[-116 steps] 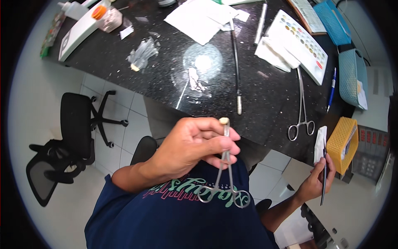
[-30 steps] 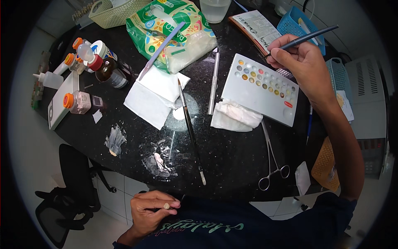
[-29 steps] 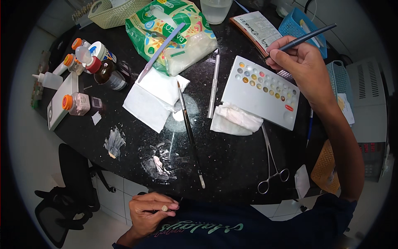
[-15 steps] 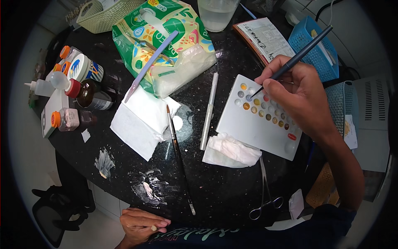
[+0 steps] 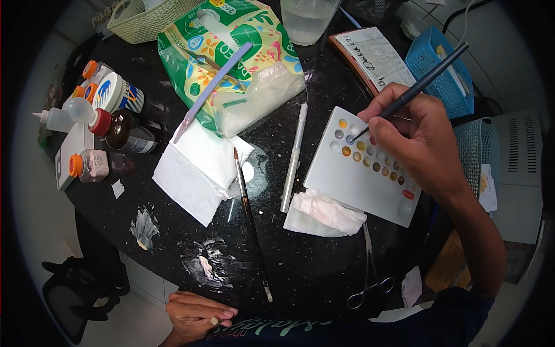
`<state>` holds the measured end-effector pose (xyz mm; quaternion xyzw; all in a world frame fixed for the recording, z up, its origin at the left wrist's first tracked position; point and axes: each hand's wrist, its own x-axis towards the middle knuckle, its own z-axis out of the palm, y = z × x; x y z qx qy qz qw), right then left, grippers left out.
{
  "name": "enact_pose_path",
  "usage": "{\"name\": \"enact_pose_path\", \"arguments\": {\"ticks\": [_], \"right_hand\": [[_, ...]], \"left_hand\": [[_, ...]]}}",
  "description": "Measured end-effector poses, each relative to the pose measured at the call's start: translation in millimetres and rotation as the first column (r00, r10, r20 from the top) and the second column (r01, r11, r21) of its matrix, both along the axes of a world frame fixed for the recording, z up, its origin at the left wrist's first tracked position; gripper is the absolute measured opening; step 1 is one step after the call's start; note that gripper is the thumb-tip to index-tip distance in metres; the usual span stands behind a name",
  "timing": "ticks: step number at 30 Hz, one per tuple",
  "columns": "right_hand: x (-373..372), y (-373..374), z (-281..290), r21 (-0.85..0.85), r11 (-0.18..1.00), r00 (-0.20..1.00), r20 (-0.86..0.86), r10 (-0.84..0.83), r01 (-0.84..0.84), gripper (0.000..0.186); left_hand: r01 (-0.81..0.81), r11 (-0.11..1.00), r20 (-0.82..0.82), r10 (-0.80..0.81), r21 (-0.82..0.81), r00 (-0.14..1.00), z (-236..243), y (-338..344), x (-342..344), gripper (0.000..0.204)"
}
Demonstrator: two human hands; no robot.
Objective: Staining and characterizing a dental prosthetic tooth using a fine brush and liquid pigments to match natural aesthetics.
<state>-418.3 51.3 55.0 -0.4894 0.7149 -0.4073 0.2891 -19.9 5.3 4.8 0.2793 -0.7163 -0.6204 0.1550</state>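
My right hand (image 5: 419, 141) grips a slim dark brush (image 5: 433, 74), its fine tip down at a bluish paint well on the white palette (image 5: 352, 179). My left hand (image 5: 193, 309) is closed low by the front edge, with a small ivory piece (image 5: 214, 320) showing at the fingers; the forceps beneath it are mostly hidden. A folded tissue (image 5: 324, 214) lies against the palette, beside a silver rod (image 5: 293, 162). A black-handled brush (image 5: 251, 228) lies left of these, near white paper squares (image 5: 191, 185). Other scissor-like forceps (image 5: 370, 280) rest at the front right.
Bottles (image 5: 130, 133) and jars crowd the left. A green pack (image 5: 191, 63) with a lilac spatula (image 5: 208, 95), a cup of clear liquid (image 5: 306, 20) and a notebook (image 5: 376, 58) are behind. Baskets (image 5: 439, 81) line the right. Smears (image 5: 208, 260) mark the front left.
My right hand has risen from beside the yellow basket and brought its brush to the palette wells. My left hand has dropped lower, and the view now takes in more of the bench.
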Motion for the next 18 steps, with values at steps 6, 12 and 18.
{"name": "enact_pose_path", "arguments": {"ticks": [6, 12, 18], "right_hand": [[-2.4, -2.1, 3.0, 0.008, 1.0, 1.0, 0.005, -0.014, 0.014, 0.007], [6.6, 3.9, 13.5, 0.004, 0.996, 0.995, 0.049, -0.089, 0.089, 0.008], [46.1, 29.8, 41.9, -0.097, 0.979, 0.979, -0.079, -0.186, 0.178, 0.02]], "left_hand": [[0.019, 1.0, -0.016, -0.019, -0.02, 1.0, 2.9, -4.1, -7.2, 0.01], [0.073, 0.996, -0.082, -0.07, 0.041, 0.994, 5.3, -2.5, -2.3, 0.005], [-0.196, 0.978, 0.03, 0.194, 0.069, 0.98, 2.9, 14.2, 8.0, 0.008]]}}
